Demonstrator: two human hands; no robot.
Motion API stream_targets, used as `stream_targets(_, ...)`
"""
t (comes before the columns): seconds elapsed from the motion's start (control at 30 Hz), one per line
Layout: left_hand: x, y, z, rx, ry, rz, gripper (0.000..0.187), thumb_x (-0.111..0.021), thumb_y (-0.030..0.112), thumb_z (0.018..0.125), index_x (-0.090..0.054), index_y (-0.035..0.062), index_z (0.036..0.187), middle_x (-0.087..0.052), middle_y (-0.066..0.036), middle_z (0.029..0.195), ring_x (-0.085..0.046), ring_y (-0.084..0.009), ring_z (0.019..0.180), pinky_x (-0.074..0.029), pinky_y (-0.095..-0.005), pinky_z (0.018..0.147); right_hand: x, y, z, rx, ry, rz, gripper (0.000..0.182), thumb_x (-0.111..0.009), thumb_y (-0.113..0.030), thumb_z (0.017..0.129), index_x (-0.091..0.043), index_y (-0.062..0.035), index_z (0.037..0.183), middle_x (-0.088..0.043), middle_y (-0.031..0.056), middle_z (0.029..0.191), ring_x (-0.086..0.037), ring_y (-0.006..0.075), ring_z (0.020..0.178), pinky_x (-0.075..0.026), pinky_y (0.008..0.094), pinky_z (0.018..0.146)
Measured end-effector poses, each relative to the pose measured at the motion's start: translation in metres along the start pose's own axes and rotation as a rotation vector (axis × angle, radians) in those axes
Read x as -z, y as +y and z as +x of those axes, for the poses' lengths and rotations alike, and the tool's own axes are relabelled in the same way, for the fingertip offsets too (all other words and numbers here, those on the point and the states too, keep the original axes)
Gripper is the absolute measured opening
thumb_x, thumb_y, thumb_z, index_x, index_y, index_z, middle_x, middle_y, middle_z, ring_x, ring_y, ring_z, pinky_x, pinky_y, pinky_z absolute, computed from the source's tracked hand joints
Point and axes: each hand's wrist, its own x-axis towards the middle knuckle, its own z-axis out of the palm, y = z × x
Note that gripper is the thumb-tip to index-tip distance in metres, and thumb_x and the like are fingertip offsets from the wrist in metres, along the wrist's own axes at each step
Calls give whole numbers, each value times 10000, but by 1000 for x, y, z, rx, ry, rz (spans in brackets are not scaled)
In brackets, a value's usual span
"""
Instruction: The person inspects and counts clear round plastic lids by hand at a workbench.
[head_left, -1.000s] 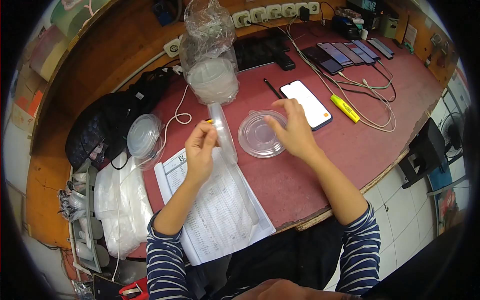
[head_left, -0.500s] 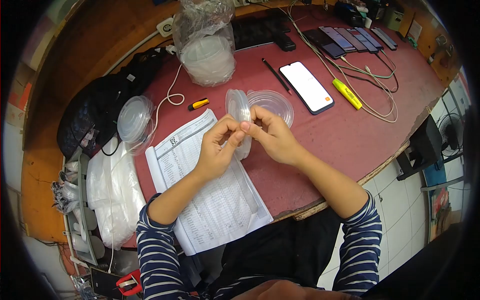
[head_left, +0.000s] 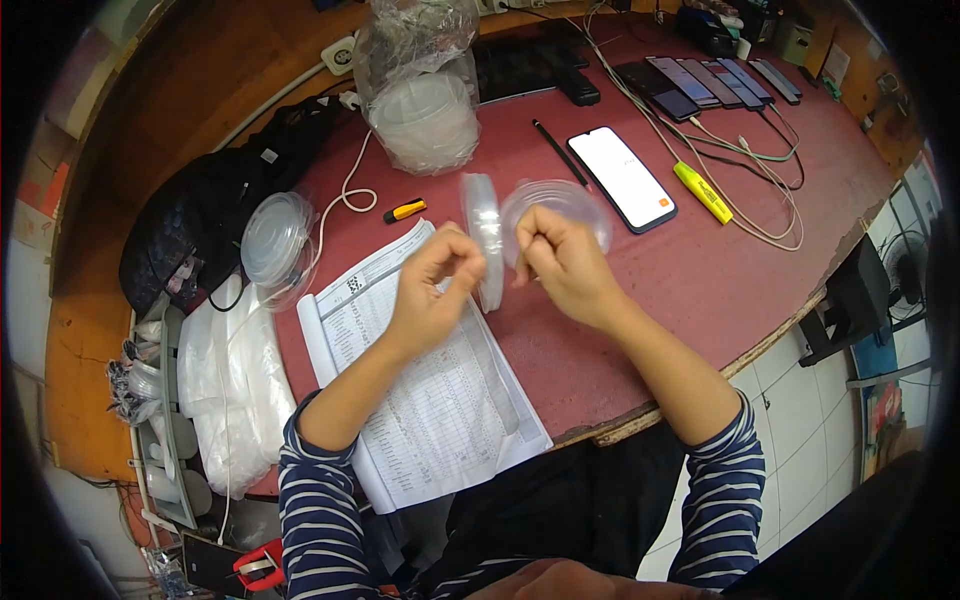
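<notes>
Clear round plastic lids [head_left: 484, 240] stand on edge in a stack near the middle of the red table. My left hand [head_left: 436, 280], its fingers curled, is at the left side of this stack and grips it at the edge. To the right, my right hand [head_left: 568, 262] is closed in a pinch, apart from the stack; whatever is between its fingers is too small to make out. Behind that hand, another clear lid [head_left: 570, 208] lies flat. Printed sheets [head_left: 430, 420] lie under my left forearm.
A bag of clear containers [head_left: 425, 120] stands at the back. More lids [head_left: 275, 240] and white plastic bags [head_left: 225, 380] are at the left. A phone [head_left: 622, 178], a yellow highlighter [head_left: 703, 192], a black pencil [head_left: 560, 152], a yellow cutter [head_left: 405, 210] and several phones with cables lie around.
My right hand has moved right, away from my left hand and the lid stack. The stack has turned more upright, edge-on to the view.
</notes>
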Motion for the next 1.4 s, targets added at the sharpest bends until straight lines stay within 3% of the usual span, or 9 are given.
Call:
stream_targets(0.17, 11, 0, 4, 18, 171, -44, 101, -515, 98, 875, -505, 14, 821, -456, -6, 776, -501, -64, 695, -459, -216, 617, -4, -10, -1, -17, 32, 221, 37, -499, -37, 788, -479, -7, 779, -540, 53, 688, -572, 110, 646, -452, 239, 572)
stream_targets(0.23, 10, 1, 4, 51, 194, -110, 101, -514, 101, 877, -505, 14, 826, -460, -5, 778, -509, -61, 703, -475, -220, 608, -9, -15, -5, 90, -58, -109, 60, -533, -29, 788, -477, -9, 794, -554, 56, 697, -576, 122, 644, -465, 247, 575)
stream_targets(0.67, 10, 12, 0, 115, -4, 52, 33, -576, 11, 794, -576, -14, 773, -527, -34, 787, -547, -88, 749, -515, -213, 626, -19, -7, -9, 115, 6, -129, 162, -599, -107, 788, -458, -29, 797, -539, 95, 673, -568, 212, 591, -438, 295, 532)
stream_targets(0.83, 4, 17, -1, 125, -5, 113, 8, -583, -17, 772, -580, -10, 773, -540, -39, 790, -571, -105, 724, -525, -225, 622, -14, -10, -8, 328, -8, -444, 172, -592, -129, 778, -458, -36, 834, -547, 109, 750, -573, 306, 626, -446, 373, 538)
stream_targets(0.93, -3, 15, 0, 100, 88, 240, 26, -592, -1, 750, -568, -2, 742, -543, -51, 771, -578, -119, 683, -523, -240, 602, -15, -11, -11, 278, -9, -608, 143, -563, -116, 788, -457, -33, 836, -548, 116, 776, -566, 343, 666, -443, 413, 562)
stream_targets(1.1, -9, 17, -2, -76, 79, 972, 78, -601, 38, 688, -531, 5, 678, -520, -86, 666, -556, -182, 576, -450, -269, 495, -18, -5, -10, 227, 11, -388, 106, -532, -85, 798, -457, -25, 841, -543, 147, 775, -548, 372, 686, -433, 431, 568)
stream_targets(1.27, 5, 16, 2, -6, 30, 655, 98, -582, 30, 695, -515, -10, 636, -510, -67, 635, -526, -141, 551, -410, -252, 480, -19, -8, -8, 166, 54, -400, 83, -515, -63, 799, -458, -15, 837, -540, 170, 764, -545, 375, 708, -425, 434, 587)
stream_targets(1.33, 12, 17, 2, -8, 24, 562, 113, -577, 30, 700, -505, -12, 624, -505, -61, 637, -511, -128, 550, -404, -245, 490, -9, -1, -4, 218, 247, -544, 81, -526, -39, 803, -480, 15, 842, -529, 158, 749, -558, 273, 669, -439, 327, 577)
stream_targets(1.4, 21, 20, 2, -77, 37, 418, 152, -573, 68, 726, -487, -15, 632, -474, -43, 614, -463, -110, 551, -386, -235, 529, 19, 2, 5, 116, 386, -631, 90, -508, -66, 820, -484, 17, 845, -533, 152, 740, -545, 265, 661, -443, 318, 596)
